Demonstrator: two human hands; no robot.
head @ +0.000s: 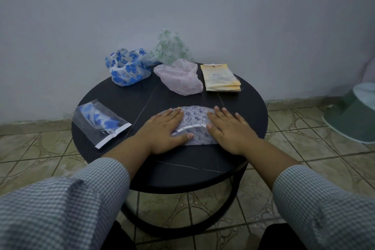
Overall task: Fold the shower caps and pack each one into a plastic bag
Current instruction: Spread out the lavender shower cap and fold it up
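Thin purple-patterned plastic lies flat under both your palms: the purple shower cap (195, 126), folded to a half-moon at the near middle of the desk (253, 107). Your left hand (164, 131) presses its left end and your right hand (228, 129) its right end, fingers (174, 114) straight and spread, holding nothing. The cap's long axis runs left to right between your hands, straight edge toward you, curved edge away; its white elastic band shows between your thumbs. Both hands sit equally near, so I judge the next fold can bring either end over the other across that axis.

Outward, a packed bag (101, 124) holding a blue-flowered cap rests near the left rim. At the far side wait three loose caps: a blue-flowered cap (127, 69), a green-sprigged cap (172, 48) against the wall and a pink cap (180, 79) just ahead of your right fingers. A stack of empty bags (221, 77) lies beside the pink one, nearer your right hand. The desk is round, dark and smooth; patterned floor tiles (304, 134) and a green basin (353, 113) lie beyond.
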